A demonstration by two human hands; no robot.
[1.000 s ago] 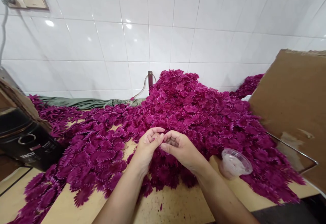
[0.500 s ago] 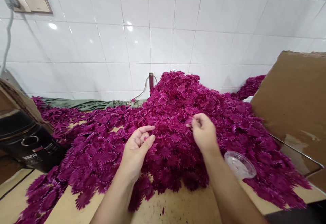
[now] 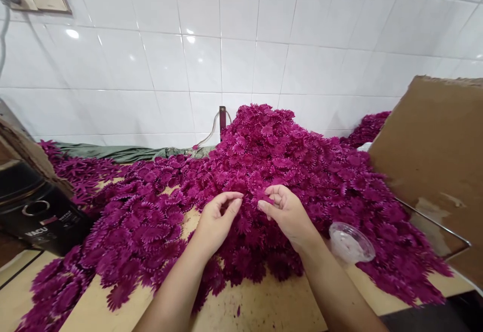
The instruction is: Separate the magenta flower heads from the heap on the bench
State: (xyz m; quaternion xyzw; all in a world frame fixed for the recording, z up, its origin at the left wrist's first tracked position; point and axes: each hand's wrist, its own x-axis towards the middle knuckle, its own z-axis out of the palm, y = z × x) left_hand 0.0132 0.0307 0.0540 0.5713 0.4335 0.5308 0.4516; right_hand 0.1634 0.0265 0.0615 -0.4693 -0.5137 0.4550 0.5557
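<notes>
My right hand pinches a magenta artificial flower piece between thumb and fingers, above the heap. To its left, my left hand has thumb and forefinger brought together at the tips. Anything between those tips is too small to make out. A narrow gap separates the two hands. Behind and around them spreads a big heap of magenta flower pieces, with notched, pale-edged petals. A clear round plastic tub with whitish contents stands beside my right forearm.
A black canister stands at the left before a cardboard flap. Cardboard leans at the right, with a thin metal rod along it. Green cloth lies along the tiled wall. Wooden tabletop shows in front.
My right hand has come down and left with its flower piece, toward my left hand. My left hand has moved slightly right and its thumb and forefinger have closed together.
</notes>
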